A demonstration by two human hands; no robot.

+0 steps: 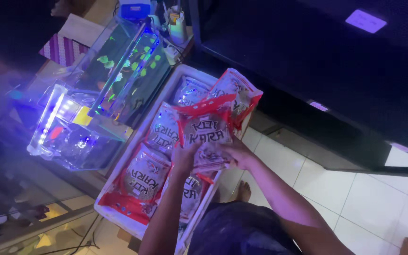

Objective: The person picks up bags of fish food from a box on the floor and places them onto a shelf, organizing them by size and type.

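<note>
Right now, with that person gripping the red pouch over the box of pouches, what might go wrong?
Both hands, left hand and right hand, pinch only the bottom edge of the red pouch, so it could flop or slip. A second pouch leans behind it and might topple out of the white box. The lit fish tanks stand close beside the box; a stray elbow could knock them.

Red and clear pouch held above a box of the same pouches

The pouch (207, 132) was a flat plastic bag with red edges and a clear middle showing pale contents and dark lettering; it stood nearly upright, gripped at its lower edge by both hands. A second pouch (239, 97) of the same kind leaned just behind it, upper right. Both hung over the white box (119, 215), where more pouches (143, 179) lay flat, packed side by side.
</note>
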